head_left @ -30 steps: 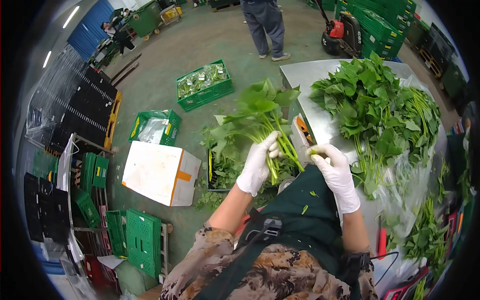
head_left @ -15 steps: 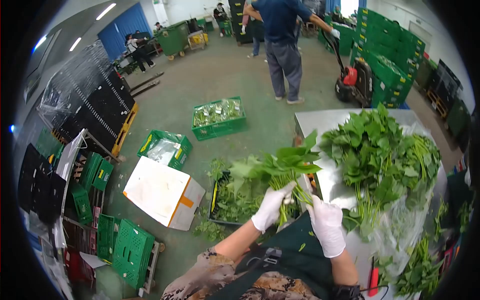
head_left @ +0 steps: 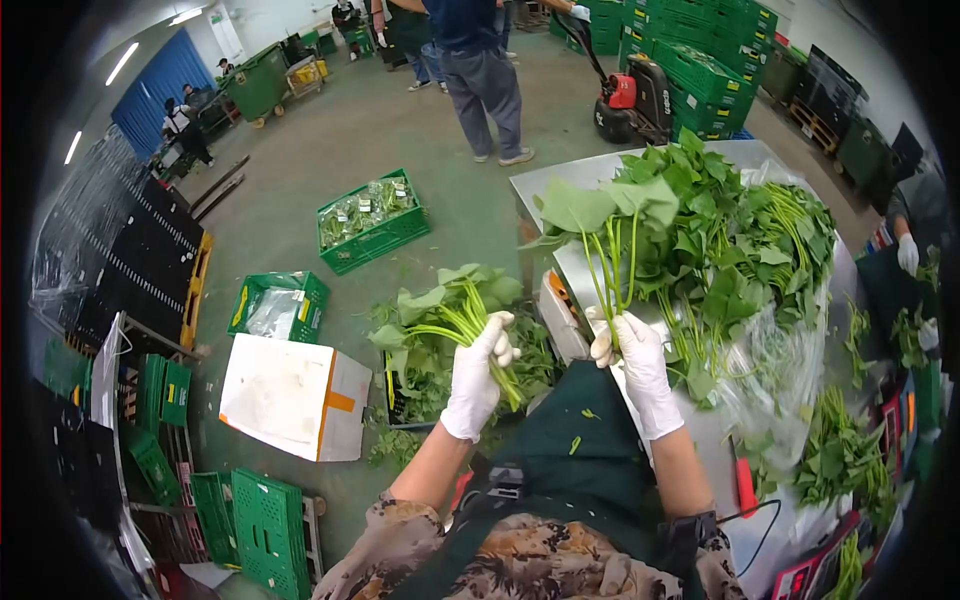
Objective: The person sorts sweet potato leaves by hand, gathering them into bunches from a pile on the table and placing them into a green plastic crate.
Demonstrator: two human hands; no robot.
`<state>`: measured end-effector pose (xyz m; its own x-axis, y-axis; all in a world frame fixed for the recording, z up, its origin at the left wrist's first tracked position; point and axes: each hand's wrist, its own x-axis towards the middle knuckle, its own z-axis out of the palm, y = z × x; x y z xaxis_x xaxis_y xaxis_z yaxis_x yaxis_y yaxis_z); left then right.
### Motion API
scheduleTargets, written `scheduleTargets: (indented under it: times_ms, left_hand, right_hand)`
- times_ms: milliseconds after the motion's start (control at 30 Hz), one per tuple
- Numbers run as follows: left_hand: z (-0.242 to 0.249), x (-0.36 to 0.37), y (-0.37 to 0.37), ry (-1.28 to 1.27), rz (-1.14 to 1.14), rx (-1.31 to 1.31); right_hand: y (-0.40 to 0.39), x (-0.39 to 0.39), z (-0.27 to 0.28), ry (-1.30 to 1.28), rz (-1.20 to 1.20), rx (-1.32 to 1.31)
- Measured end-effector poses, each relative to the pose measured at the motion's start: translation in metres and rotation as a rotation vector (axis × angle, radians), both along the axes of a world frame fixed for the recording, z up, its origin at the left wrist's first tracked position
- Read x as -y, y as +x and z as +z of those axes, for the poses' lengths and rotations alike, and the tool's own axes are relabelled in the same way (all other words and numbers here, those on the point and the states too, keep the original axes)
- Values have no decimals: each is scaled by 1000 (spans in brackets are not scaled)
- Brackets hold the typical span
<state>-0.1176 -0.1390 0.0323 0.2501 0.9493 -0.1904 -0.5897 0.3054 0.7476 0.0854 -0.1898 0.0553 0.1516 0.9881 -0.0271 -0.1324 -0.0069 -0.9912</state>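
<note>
Both my hands wear white gloves. My left hand (head_left: 480,372) is closed round a bunch of leafy green stems (head_left: 455,312), held above a dark crate of greens (head_left: 420,405). Closed too, my right hand (head_left: 632,362) pinches a few long stems with broad leaves (head_left: 612,240) upright by the table's edge. Behind it, a large heap of leafy greens (head_left: 730,230) lies on the metal table (head_left: 560,185), partly on clear plastic film (head_left: 780,420). Cut bits of leaf stick to my dark apron (head_left: 550,450).
A white foam box (head_left: 285,390) and green crates (head_left: 372,222) stand on the floor to the left. A red-handled tool (head_left: 745,487) lies on the table. Ahead, a person (head_left: 480,80) grips a pallet jack (head_left: 630,95) beside stacked crates (head_left: 700,70). Another person's gloved hand (head_left: 907,254) is at right.
My hands have moved apart: the left holds the bunch farther left, while the right now lifts a few stems upright. The view has shifted to the right.
</note>
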Motion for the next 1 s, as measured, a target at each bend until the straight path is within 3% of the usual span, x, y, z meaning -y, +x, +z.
scheduleTargets:
  times_ms: [367,533,700,800,933,1000]
  left_hand:
    - [7,18,26,62,-71,62]
    - [8,20,27,55,-140,177]
    - [4,19,25,53,-141,94]
    - [4,20,24,58,-233,147]
    - [-6,19,20,173,-262,163]
    - [-7,20,20,165,-259,165]
  right_hand:
    - [-18,10,-8,62,143,11]
    - [-24,12,-13,85,178,180]
    - [-26,18,6,131,219,147]
    - [-24,12,1,38,377,350]
    - [-20,11,-9,-194,433,330]
    - [-20,13,-11,-181,431,313]
